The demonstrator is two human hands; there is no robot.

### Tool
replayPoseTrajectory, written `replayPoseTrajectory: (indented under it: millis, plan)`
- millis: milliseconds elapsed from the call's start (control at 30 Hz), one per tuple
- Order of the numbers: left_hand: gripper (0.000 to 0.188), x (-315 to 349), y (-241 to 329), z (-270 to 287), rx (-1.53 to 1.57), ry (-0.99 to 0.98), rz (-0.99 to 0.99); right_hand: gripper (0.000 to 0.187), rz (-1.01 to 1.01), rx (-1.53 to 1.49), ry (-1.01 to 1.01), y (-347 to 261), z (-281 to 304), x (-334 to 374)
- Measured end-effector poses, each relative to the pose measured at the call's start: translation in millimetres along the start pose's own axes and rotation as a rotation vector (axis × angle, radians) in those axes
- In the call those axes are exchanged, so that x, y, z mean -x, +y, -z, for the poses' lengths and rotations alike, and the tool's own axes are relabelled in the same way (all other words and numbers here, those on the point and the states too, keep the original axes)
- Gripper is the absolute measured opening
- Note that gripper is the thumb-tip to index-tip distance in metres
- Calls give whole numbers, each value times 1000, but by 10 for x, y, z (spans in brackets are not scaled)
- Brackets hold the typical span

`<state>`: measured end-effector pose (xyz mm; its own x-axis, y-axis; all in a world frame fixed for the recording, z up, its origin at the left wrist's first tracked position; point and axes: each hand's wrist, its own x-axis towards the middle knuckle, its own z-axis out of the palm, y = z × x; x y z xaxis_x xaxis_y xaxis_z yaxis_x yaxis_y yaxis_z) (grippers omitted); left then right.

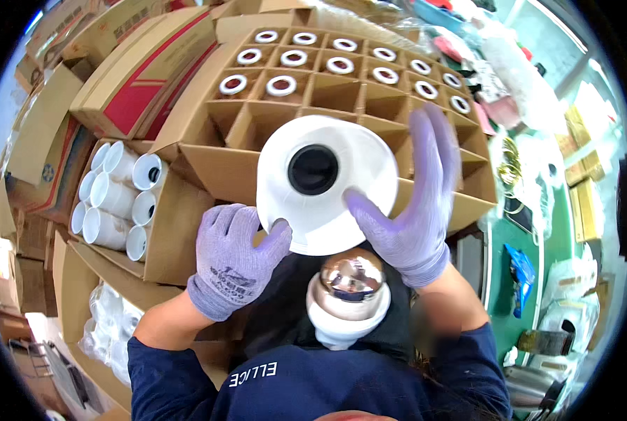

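In front of me is a white, round, funnel-shaped shade [285, 210] with a black circle at its centre. My left hand [233, 256], in a light purple knit glove, grips its lower left rim, thumb on the near face and fingers curled behind. My right hand [415, 203], gloved alike, has its thumb against the shade's right side. Its other fingers stretch upward, apart from the shade and slightly blurred. Below the shade, close to my body, stands a white rounded piece [348, 316] with a shiny, mirror-like dome [352, 274]. Neither hand touches that piece.
A divided cardboard box [219, 172] with several white-ringed pieces stands ahead. At left, another box [176, 238] holds white cups [110, 196]; below it, a carton contains clear plastic pieces [110, 319]. A green table [499, 281] at right carries a blue packet [518, 277] and plastic bags.
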<state>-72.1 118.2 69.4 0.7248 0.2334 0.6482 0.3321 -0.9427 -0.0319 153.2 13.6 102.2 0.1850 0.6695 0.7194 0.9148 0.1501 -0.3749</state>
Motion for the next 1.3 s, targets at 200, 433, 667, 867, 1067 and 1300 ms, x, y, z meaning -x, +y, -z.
replayPoseTrajectory:
  millis: [200, 433, 667, 867, 1067, 1300]
  plan:
    - [14, -523, 642, 63, -15, -52, -121, 24, 13, 429, -372, -85, 352, 129]
    - [11, -786, 1031, -60, -49, -8, -272, 53, -19, 409, -254, 129, 725, 285]
    - [10, -1002, 1032, -217, -182, -14, -296, 64, -212, 410, -173, 482, 447, 170]
    - [8, -1073, 935, -319, -133, 74, -412, 64, -542, 258, -492, 556, 348, -150]
    - [10, -947, 554, -422, -247, -31, -435, 36, -210, 143, -81, 358, 614, 357]
    - [27, -812, 613, -606, 217, 65, -386, 74, -686, -1168, 25, 1189, 453, 683]
